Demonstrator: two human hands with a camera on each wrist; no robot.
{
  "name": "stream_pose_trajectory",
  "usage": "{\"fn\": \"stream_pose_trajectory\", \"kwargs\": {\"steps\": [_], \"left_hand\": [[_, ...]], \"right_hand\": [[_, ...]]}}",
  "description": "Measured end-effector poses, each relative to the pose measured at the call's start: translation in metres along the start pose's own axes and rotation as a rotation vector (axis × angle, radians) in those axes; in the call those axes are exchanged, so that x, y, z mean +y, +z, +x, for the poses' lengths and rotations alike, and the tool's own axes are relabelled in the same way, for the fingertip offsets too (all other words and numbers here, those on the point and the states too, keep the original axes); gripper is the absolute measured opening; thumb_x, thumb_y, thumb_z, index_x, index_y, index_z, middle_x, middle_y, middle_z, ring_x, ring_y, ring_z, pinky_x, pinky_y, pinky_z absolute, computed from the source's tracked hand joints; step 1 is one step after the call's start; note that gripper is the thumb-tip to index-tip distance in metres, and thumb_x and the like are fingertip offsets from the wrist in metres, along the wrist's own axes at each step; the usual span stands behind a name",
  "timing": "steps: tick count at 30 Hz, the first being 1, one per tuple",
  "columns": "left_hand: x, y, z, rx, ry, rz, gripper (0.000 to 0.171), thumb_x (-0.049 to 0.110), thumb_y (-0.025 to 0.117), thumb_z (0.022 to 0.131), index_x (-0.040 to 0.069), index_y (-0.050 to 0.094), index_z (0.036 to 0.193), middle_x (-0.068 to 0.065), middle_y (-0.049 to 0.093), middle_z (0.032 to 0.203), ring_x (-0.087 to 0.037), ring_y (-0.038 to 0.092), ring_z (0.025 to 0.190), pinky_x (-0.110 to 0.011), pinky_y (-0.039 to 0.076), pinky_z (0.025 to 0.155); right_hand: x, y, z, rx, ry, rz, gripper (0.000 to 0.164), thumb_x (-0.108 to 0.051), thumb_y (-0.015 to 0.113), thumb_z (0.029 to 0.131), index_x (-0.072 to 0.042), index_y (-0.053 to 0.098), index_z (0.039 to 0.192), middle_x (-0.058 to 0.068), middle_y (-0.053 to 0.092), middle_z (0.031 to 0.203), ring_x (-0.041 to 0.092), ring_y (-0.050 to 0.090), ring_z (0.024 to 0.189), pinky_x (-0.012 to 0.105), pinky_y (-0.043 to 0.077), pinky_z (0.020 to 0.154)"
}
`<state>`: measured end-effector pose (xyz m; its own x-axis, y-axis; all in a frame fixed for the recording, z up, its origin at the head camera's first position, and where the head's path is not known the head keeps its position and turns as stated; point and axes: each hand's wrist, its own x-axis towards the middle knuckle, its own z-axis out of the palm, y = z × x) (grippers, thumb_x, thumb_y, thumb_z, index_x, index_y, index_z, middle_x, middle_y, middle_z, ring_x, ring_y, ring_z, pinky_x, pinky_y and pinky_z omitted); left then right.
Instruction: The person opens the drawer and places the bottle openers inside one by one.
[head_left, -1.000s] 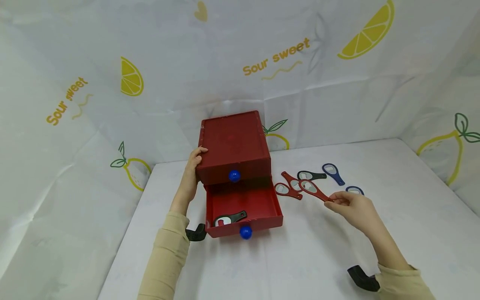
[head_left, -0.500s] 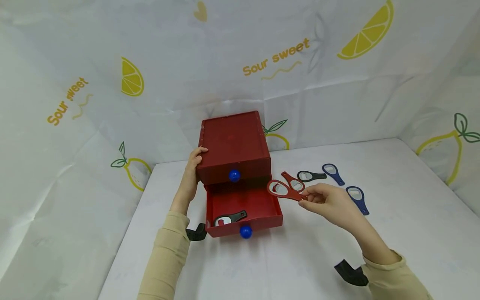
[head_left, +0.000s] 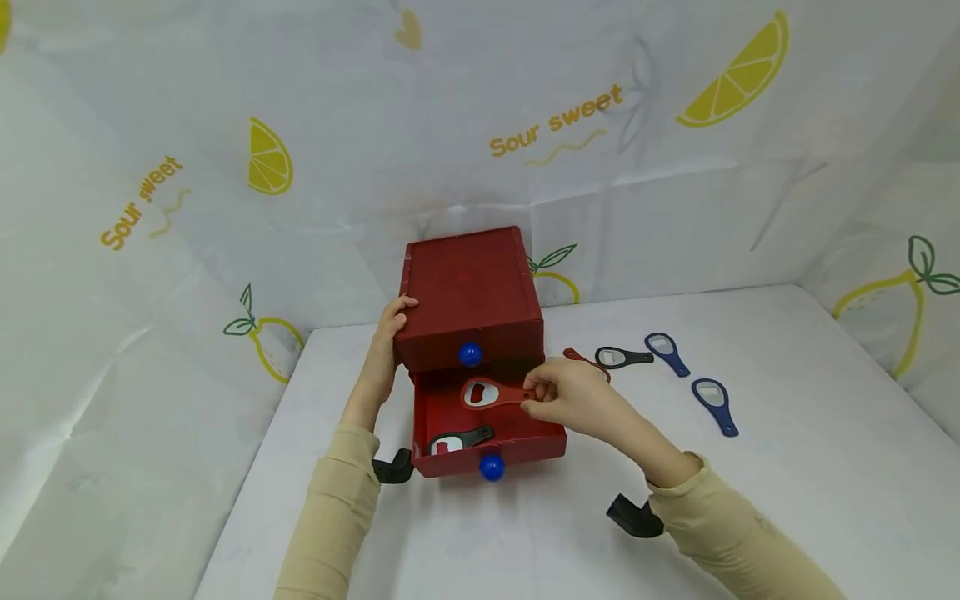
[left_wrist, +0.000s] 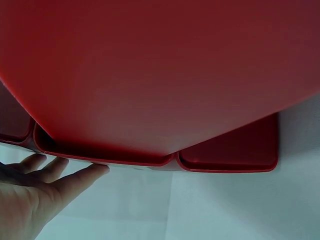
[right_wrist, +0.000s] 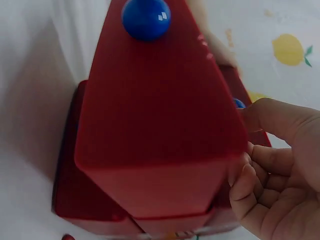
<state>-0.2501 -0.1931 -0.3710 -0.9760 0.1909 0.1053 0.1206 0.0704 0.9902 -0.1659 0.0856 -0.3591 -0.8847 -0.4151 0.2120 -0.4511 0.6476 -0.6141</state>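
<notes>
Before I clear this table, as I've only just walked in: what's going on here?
A person's right hand holds a red bottle opener by its handle end over the open lower drawer of a red cabinet. Their left hand rests against the cabinet's left side. A black opener already lies in that drawer. To the right, two blue openers, another black one and a partly hidden red one lie on the table.
</notes>
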Motion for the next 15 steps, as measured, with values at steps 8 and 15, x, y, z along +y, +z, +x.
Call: {"fn": "stream_pose_trajectory", "kwargs": {"steps": [8, 15], "left_hand": [[0.000, -0.001, 0.000, 0.004, -0.009, 0.005, 0.031, 0.035, 0.026, 0.092, 0.032, 0.039, 0.120, -0.005, 0.029, 0.140, -0.025, 0.041, 0.108, -0.035, 0.036, 0.082], [0.000, -0.001, 0.001, -0.007, -0.008, 0.016, 0.031, 0.036, 0.026, 0.093, 0.033, 0.039, 0.121, -0.005, 0.029, 0.140, -0.025, 0.043, 0.107, -0.035, 0.037, 0.082]], "right_hand": [[-0.010, 0.023, 0.023, -0.090, -0.048, -0.081, 0.013, -0.019, 0.072, 0.076, -0.009, 0.067, 0.082, -0.002, 0.055, 0.070, 0.007, 0.047, 0.064, 0.018, 0.039, 0.057], [-0.011, 0.036, 0.037, -0.146, -0.008, -0.086, 0.016, -0.019, 0.073, 0.076, -0.007, 0.067, 0.085, 0.000, 0.054, 0.072, 0.010, 0.046, 0.066, 0.020, 0.039, 0.058]]}}
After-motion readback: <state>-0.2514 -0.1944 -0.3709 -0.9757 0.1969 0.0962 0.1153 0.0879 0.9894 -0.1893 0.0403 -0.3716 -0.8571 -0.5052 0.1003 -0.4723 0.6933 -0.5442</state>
